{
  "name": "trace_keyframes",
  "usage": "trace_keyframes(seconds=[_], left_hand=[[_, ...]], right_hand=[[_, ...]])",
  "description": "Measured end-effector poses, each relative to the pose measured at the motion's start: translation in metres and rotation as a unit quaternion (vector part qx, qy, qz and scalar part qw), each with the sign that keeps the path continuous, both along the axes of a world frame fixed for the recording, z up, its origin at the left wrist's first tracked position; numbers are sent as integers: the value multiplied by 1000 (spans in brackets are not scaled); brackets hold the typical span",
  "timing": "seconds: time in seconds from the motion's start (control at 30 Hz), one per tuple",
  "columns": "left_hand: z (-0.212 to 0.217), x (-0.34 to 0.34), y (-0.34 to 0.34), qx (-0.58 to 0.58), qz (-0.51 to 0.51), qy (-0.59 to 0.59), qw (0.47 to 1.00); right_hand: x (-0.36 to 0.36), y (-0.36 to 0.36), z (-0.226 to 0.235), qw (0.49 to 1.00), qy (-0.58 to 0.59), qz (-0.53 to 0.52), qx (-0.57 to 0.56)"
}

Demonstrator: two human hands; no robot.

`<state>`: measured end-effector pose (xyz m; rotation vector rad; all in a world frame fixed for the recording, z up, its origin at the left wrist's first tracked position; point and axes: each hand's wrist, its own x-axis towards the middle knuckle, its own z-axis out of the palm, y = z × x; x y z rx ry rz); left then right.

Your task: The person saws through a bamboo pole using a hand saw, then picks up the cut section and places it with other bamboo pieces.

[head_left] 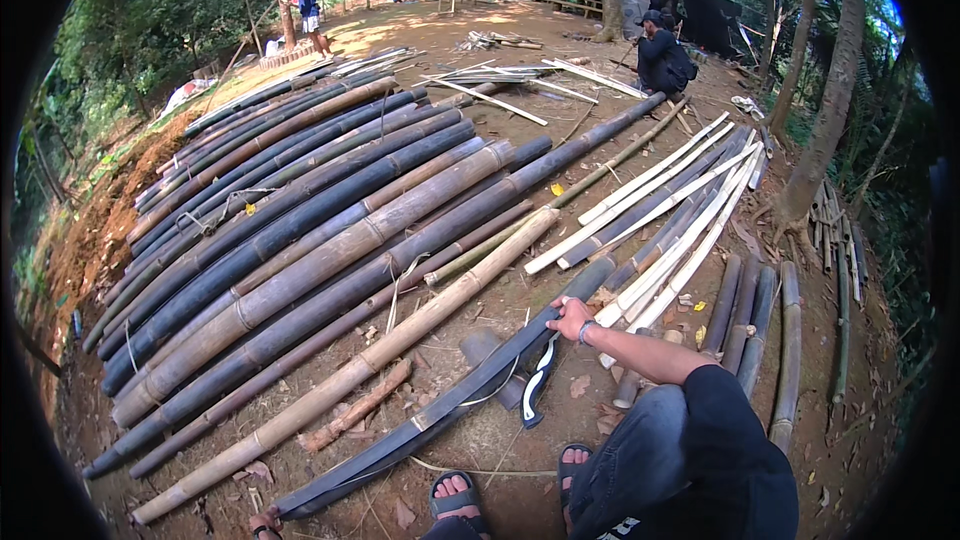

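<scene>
A long dark split bamboo length [440,405] slants across the ground in front of me, bowed and running from lower left to upper right. My right hand [572,320] is closed over its upper part, with a band on the wrist. At its lower left end is my left hand [265,520], mostly cut off by the picture's rim, its fingers closed at the tip. Beneath the bamboo, a curved tool with a black-and-white handle [540,380] lies by a short dark bamboo offcut [487,352]. A thin pale strip loops around the split length.
Many bamboo poles [300,220] lie in a wide stack to the left, a tan pole [400,340] nearest. Pale split strips [680,230] and short pieces [745,320] lie right. One person [665,55] crouches at the far pole end; another [303,0] stands far left. Trees [825,90] line the right.
</scene>
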<state>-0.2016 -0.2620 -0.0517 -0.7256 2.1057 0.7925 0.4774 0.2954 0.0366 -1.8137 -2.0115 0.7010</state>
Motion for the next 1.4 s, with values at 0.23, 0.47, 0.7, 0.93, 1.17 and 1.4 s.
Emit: trace_keyframes(seconds=[0.23,0.47,0.7,0.93,1.17,1.4], left_hand=[[-58,-15,-47,17,-76,172,982],[-61,-15,-40,33,-67,174,982],[-73,-25,-47,68,-56,174,981],[-70,-30,-37,40,-77,160,983],[-72,-30,-40,33,-84,158,983],[-78,-20,-56,45,-53,186,980]], right_hand=[[-16,-2,13,999,-28,42,12],[-11,1,10,998,-28,53,13],[-14,8,0,999,-15,35,16],[-7,12,-6,999,13,38,12],[-9,10,-5,998,9,41,39],[-14,5,2,998,2,33,46]])
